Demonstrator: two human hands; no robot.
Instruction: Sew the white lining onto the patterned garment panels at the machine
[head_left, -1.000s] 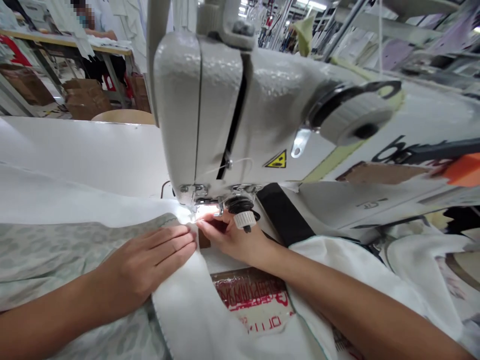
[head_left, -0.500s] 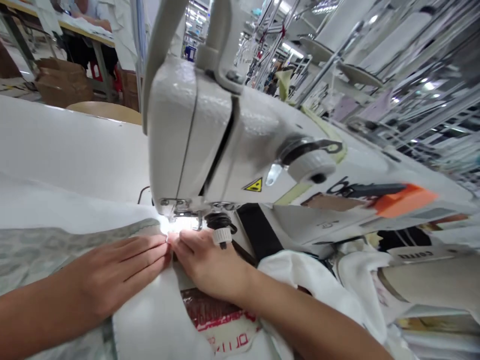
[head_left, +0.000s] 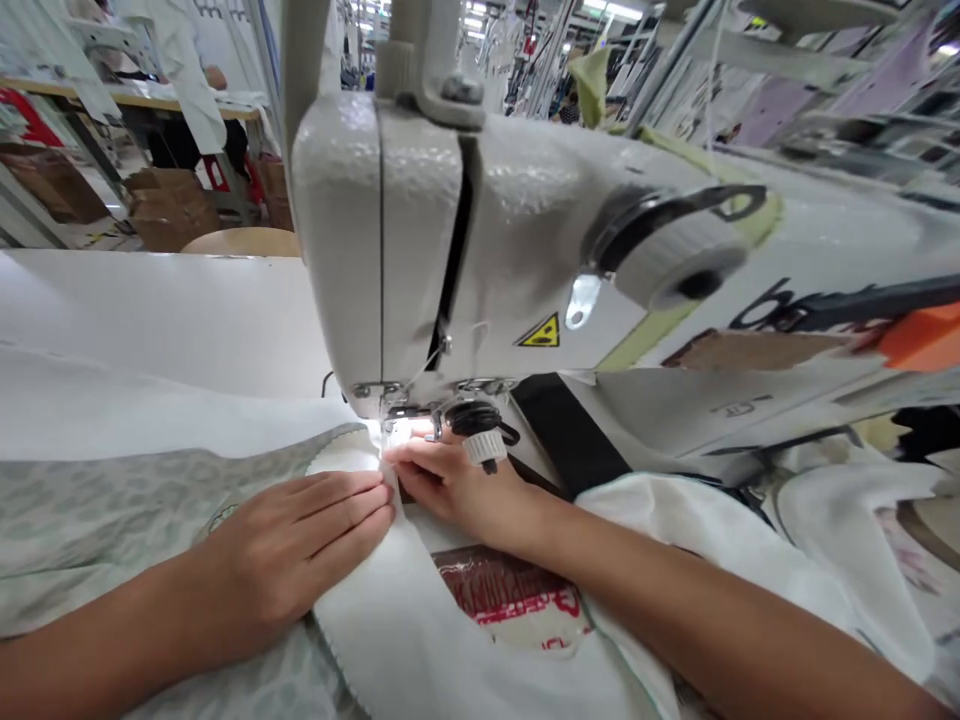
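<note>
Far left of the fingers, beyond the work, a person in a white coat stands at a wooden-topped table, with cardboard boxes beneath it. Nearer, a white table surface runs up to the sewing machine.

Below and left of the fingers, pale green patterned fabric spreads under the left hand. That hand lies flat, its fingers closed together and resting on the cloth, gripping nothing. Their tips touch the edge of a white fabric panel with an overlocked edge. The panel lies on the green cloth and runs from just under the fingertips down toward the person, its long axis leading up to the presser foot.

The right hand comes in from the lower right, its fingers slightly curled on the same edge, just beside the left fingertips. It is the hand nearer the foot. Glare from the machine's lamp hides the needle, so the pinch, if any, is hard to judge; I cannot tell whether the thumb closes on the cloth.

Above the fingers stands the grey sewing machine head.
</note>
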